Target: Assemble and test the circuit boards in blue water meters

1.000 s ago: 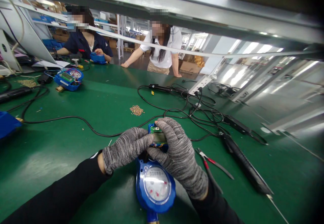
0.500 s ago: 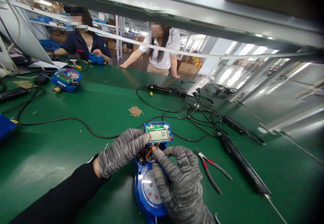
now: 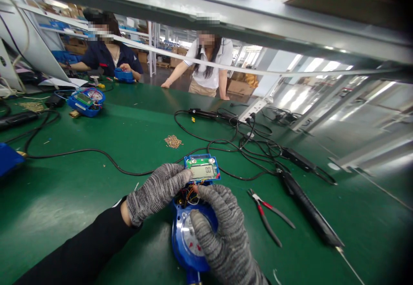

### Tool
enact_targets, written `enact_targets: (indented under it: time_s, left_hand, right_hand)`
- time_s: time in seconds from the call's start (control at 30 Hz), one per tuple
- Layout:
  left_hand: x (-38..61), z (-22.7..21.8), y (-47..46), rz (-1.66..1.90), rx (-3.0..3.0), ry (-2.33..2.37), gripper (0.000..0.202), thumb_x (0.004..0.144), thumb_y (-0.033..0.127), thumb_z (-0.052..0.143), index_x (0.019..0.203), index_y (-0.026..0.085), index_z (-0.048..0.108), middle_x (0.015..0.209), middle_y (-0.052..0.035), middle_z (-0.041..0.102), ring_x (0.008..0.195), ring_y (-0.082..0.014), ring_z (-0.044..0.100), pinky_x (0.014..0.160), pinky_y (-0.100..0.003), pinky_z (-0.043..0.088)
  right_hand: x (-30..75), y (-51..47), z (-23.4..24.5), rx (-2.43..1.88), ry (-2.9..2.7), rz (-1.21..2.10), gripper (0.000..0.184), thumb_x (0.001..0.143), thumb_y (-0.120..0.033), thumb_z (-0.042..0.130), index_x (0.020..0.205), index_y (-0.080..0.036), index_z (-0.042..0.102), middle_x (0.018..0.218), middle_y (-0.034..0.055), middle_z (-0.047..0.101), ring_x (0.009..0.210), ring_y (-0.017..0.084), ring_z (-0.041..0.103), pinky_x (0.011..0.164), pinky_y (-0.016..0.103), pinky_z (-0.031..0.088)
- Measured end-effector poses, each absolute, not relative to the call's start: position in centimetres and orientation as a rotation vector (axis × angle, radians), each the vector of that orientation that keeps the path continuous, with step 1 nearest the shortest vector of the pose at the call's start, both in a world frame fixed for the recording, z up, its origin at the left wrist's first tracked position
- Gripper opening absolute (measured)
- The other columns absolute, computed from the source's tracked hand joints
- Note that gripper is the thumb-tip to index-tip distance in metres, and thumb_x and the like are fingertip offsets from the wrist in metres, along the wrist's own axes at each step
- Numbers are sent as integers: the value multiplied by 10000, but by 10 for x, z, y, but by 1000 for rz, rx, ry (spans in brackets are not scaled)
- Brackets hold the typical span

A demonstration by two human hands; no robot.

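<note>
A blue water meter with a white dial lies on the green bench in front of me. Its upper housing is open, showing a green circuit board with a small LCD and a bundle of coloured wires below it. My left hand, in a grey knit glove, grips the left edge of the housing beside the display. My gloved right hand rests over the dial, its fingertips curled and pinching at the wires just under the display.
Red-handled pliers and a black electric screwdriver lie to the right among tangled black cables. A small heap of brass screws sits ahead. Another open blue meter lies far left. Two people stand or sit across the bench.
My right hand has come off the display board and dropped back over the dial, uncovering the LCD. Its fingertips now work at the wires. The left hand has stayed put.
</note>
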State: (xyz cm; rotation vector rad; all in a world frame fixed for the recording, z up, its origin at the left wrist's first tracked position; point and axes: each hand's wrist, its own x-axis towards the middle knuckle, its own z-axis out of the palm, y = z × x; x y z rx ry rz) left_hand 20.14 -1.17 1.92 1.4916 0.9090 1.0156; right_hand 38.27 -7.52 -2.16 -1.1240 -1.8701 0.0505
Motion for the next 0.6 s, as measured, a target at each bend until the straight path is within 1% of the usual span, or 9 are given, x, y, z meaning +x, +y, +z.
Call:
enact_targets:
  time_s: [0.17,0.27,0.37,0.47,0.53,0.6]
  left_hand:
    - [201,10,-11,1010,1478,968,330,885,492,641,993,194,735,1044,-62,712,1026,-211,634,933,-337,486]
    - [201,9,-11,1013,1475,993,332,893,488,634,1021,195,726,1070,-63,700,1042,-210,623,932,-333,481]
    - [202,11,-10,1007,1507,954,322,917,485,601,999,198,722,1023,-45,698,983,-187,623,876,-304,485]
    - [204,15,-9,950,1520,941,355,921,492,586,887,164,718,909,-50,699,866,-181,623,795,-300,496]
    - [205,18,-10,944,1506,912,347,918,480,595,895,160,726,905,-53,714,858,-181,626,800,-299,502]
    - [205,21,-12,975,1461,848,316,920,460,605,972,178,738,961,-44,734,894,-175,636,850,-293,506]
  right_hand:
    - [383,-73,-20,-1148,-1853,103,315,905,-217,591,1221,-205,593,1181,74,626,1119,214,574,959,414,511]
    - [381,-73,-22,-1147,-1847,49,323,909,-219,582,1231,-194,595,1194,98,626,1143,249,567,954,470,516]
    - [374,-76,-23,-1128,-1888,-159,380,894,-217,578,1263,-127,586,1203,158,630,1149,323,556,940,576,494]
    - [366,-77,-21,-1200,-1978,-340,393,879,-255,576,1224,-72,618,1130,200,661,1050,374,575,878,647,477]
    - [363,-76,-18,-1241,-2015,-395,366,887,-264,555,1179,-63,645,1091,206,672,1005,375,583,859,646,473]
    - [365,-75,-14,-1227,-2018,-413,334,899,-240,537,1157,-66,657,1064,194,676,990,356,585,858,613,476]
